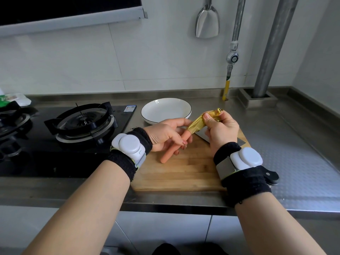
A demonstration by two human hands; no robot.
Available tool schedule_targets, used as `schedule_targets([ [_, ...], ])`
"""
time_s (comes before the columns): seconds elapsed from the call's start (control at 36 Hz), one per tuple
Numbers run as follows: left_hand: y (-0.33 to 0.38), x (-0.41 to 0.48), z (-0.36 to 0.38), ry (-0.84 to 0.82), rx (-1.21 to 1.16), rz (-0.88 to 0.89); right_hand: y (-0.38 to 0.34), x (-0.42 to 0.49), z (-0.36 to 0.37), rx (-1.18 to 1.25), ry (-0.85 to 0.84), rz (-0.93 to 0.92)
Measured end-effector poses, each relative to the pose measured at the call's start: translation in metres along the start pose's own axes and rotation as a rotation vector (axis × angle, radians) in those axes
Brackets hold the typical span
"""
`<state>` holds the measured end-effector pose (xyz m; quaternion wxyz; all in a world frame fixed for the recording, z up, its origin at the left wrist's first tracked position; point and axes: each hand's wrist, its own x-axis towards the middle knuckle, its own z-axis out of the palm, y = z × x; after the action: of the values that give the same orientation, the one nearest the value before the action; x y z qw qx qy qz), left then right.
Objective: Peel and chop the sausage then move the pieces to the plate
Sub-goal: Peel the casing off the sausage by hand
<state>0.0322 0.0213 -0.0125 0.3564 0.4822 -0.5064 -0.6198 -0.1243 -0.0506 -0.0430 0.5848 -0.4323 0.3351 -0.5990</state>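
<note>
Left hand (163,135) fingers curl around the sausage (172,150); right hand (219,128) fingers pinch its golden casing (197,124), above the chopping board (184,172).

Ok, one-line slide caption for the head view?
Left hand holds sausage over cutting board; right hand peels casing.

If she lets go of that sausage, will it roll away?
Probably it would roll a little: the sausage is round and smooth. It looks bendy rather than stiff. The flat cutting board beneath should slow it, and the wrapper clinging to its end may too.
</note>
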Motion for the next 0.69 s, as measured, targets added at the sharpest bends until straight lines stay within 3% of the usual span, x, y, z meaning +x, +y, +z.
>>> schedule_targets([
  [0.22,-0.0019,-0.0008,-0.0010,0.018,-0.011,0.038,0.0007,0.0014,-0.0008,0.027,0.060,-0.002],
  [0.33,0.0002,-0.0015,0.0021,0.062,-0.086,0.087,-0.0005,0.0021,0.0012,0.079,-0.015,0.109],
  [0.47,0.0031,0.0028,0.0034,0.251,-0.081,0.148,-0.0011,0.0008,0.0020,0.141,-0.162,0.163],
  [0.69,0.0058,0.0020,0.0059,0.286,-0.124,0.145,-0.0011,-0.0006,0.0030,0.165,-0.145,0.142],
])
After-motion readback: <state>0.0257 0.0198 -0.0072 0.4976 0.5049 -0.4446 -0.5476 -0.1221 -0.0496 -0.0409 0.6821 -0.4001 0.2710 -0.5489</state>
